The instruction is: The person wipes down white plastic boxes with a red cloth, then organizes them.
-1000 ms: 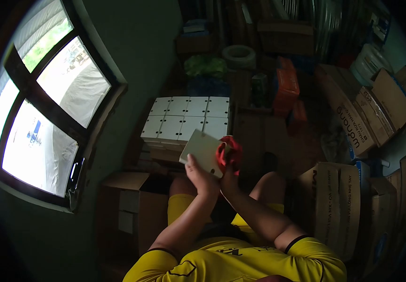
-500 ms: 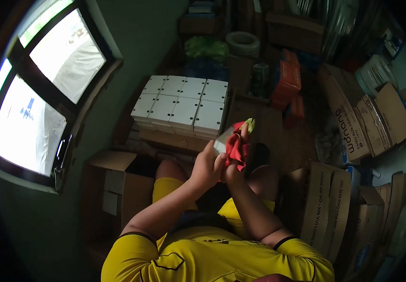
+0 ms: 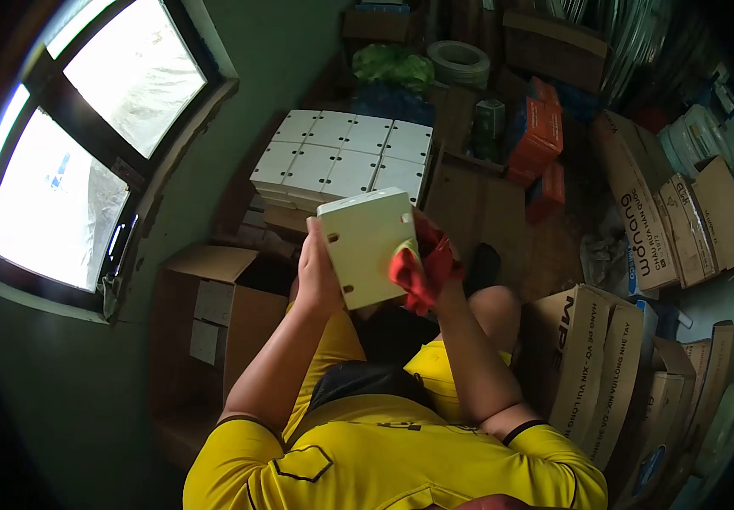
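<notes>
Holding a pale box [image 3: 363, 255] in both hands among cartons

The person in the yellow shirt [image 3: 384, 455] has the pale box out in front, above the lap, with its broad face turned up and dark slots showing near its corners. The left hand [image 3: 320, 272] has hold of the box along its left edge, only slightly curved, fingers close together. The right hand [image 3: 450, 291] is bunched around a red cloth [image 3: 425, 270] with a yellow-green patch, pressed to the box's right side; the cloth hides most of the fingers, so how tightly they close cannot be told.

Just beside the person, on the left, stands an open carton [image 3: 256, 327] with a raised flap; two pale rectangular shapes show at its opening, and the rest is too dark to read. On the right stands a printed carton [image 3: 592, 370] marked MPE, its contents out of sight.

Beyond the held box, white boxes [image 3: 341, 157] with the same dark slots sit packed side by side in two rows of four, layered, with brown cardboard [image 3: 290, 219] showing underneath. Farther right, an open carton [image 3: 707, 217] with spread flaps leans near a carton marked wonang [image 3: 639, 212]; what either contains cannot be seen.

Orange boxes [image 3: 537, 136] lie behind, then a green plastic bag [image 3: 392, 66], a pale coil [image 3: 459, 62] and a brown carton [image 3: 554, 47].
</notes>
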The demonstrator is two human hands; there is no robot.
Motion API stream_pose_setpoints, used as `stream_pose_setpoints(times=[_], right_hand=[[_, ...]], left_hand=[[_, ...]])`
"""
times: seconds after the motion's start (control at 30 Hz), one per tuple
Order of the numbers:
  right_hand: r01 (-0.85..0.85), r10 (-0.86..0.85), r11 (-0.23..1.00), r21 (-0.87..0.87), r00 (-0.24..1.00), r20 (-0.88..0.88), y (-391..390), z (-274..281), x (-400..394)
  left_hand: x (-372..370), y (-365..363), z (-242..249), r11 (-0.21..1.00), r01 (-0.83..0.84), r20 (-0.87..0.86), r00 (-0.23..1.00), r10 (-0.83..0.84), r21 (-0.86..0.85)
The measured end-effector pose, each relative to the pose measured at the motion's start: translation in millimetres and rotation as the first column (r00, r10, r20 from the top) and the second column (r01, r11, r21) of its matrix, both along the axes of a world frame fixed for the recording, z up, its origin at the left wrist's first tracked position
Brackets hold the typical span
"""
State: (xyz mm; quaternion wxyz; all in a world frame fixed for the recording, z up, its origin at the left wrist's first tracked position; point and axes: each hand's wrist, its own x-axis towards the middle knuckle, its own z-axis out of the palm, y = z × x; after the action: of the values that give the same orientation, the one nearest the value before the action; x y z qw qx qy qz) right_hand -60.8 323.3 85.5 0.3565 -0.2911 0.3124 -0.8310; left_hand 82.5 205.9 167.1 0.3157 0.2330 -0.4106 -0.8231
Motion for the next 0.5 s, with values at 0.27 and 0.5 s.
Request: stream_pose_setpoints(times=[0.27, 0.5], right_hand=[[0.372, -0.381, 0.92, 0.119, 0.923, 0.058, 2, 16, 18], [0.002, -0.022, 0.985, 0.174, 0.994, 0.11, -3, 18, 26]], left_hand=[[-6, 0, -31, 0.895, 0.173, 0.105, 0.984, -0.143, -0.41], [-7, 2, -35, 0.927, 0.358, -0.064, 0.928, -0.366, -0.107]])
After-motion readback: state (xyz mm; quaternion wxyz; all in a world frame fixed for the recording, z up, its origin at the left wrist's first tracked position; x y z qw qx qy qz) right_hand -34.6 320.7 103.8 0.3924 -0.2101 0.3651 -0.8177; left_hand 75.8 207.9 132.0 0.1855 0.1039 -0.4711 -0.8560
